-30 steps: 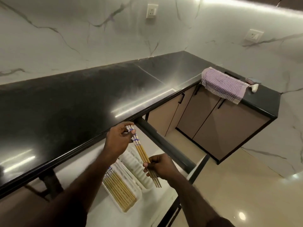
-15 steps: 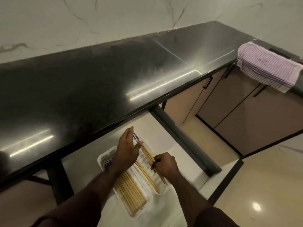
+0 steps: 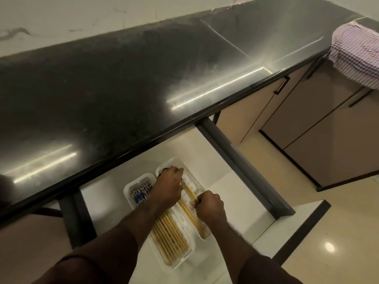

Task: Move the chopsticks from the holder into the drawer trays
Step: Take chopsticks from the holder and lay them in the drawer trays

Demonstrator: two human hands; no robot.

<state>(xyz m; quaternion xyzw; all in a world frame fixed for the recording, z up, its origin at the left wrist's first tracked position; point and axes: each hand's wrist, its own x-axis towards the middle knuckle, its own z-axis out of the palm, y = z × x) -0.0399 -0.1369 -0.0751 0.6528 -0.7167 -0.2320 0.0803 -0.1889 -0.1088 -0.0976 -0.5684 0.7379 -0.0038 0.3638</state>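
Observation:
Two white trays lie side by side in the open drawer (image 3: 231, 193). The left tray (image 3: 131, 186) holds several wooden chopsticks (image 3: 170, 237) with blue-patterned tops. The right tray (image 3: 202, 235) holds a few chopsticks (image 3: 189, 192) that both hands press on. My left hand (image 3: 169, 186) rests palm down over their upper ends at the tray's far end. My right hand (image 3: 208, 204) is closed around their middle. The holder is not in view.
A black countertop (image 3: 143, 83) overhangs the drawer's back. The drawer's dark right side wall (image 3: 242, 169) runs toward me. A striped purple cloth (image 3: 356, 54) hangs over the counter edge at far right, above beige cabinet doors (image 3: 328, 128).
Both hands have come down from above the drawer with the chopstick bundle, which now lies in the right tray. The view has tilted down and nearer.

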